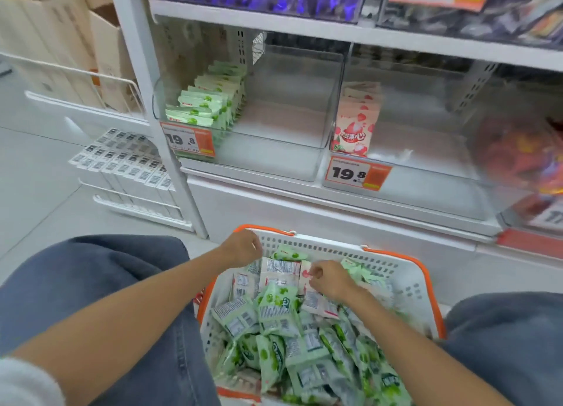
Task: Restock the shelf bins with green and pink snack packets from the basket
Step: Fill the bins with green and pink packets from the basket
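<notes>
Heaped green packets [277,314] fill the basket [408,283] at bottom centre. At its far rim the left hand [242,248] has curled fingers; grip unclear. Beside it the right hand [330,279] pinches a pink packet [304,273]. Above, left bin [289,125] holds more green, right bin [426,149] pink.

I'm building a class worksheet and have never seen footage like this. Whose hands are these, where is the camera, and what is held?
No machine here: a person wears a camera on the head, looking down at their own arms. The left hand is curled at the far rim of the white basket; what it holds is unclear. The right hand pinches a pink packet lying among green packets. Above, clear shelf bins hold a green row and a pink row.
</notes>
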A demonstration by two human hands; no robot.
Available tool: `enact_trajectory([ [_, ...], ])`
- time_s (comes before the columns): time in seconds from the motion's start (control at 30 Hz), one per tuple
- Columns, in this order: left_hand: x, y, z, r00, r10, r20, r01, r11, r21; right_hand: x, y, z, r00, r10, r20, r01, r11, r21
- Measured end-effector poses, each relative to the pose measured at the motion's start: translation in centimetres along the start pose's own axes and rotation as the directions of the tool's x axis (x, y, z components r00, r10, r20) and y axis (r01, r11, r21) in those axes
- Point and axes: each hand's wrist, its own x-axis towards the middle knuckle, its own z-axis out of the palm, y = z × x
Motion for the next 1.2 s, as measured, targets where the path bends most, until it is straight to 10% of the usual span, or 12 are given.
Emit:
enact_trajectory([
  [0.2,0.8,-0.7,3.0,0.994,-0.029,0.102,0.024,0.999,0.047,0.0,2.1,2.9,0.914,0.128,0.385,-0.151,0.988,0.03],
  [0.33,0.9,-0.7,3.8,0.992,-0.001,0.127,-0.003,1.0,0.029,0.4,1.9,3.3,0.967,0.097,0.235,-0.068,0.99,-0.127],
  [0.5,1.1,0.6,3.4,0.988,0.058,0.143,-0.033,0.985,-0.171,0.7,-1.5,-1.9,0.994,-0.006,0.107,-0.028,0.95,0.31],
  [0.63,0.9,3.6,1.9,0.96,0.213,0.18,-0.151,0.941,-0.304,-0.4,-4.8,-6.8,0.983,-0.15,0.102,0.107,0.933,0.345],
  [0.97,-0.7,12.4,-5.1,0.922,0.329,-0.204,-0.387,0.777,-0.496,-6.6,-6.9,-19.0,0.963,-0.178,-0.203,0.265,0.76,0.593],
  [1.2,0.7,20.7,-12.2,0.718,0.326,-0.614,-0.575,0.775,-0.261,-6.8,-8.9,-28.7,0.753,-0.029,-0.658,0.484,0.701,0.524],
])
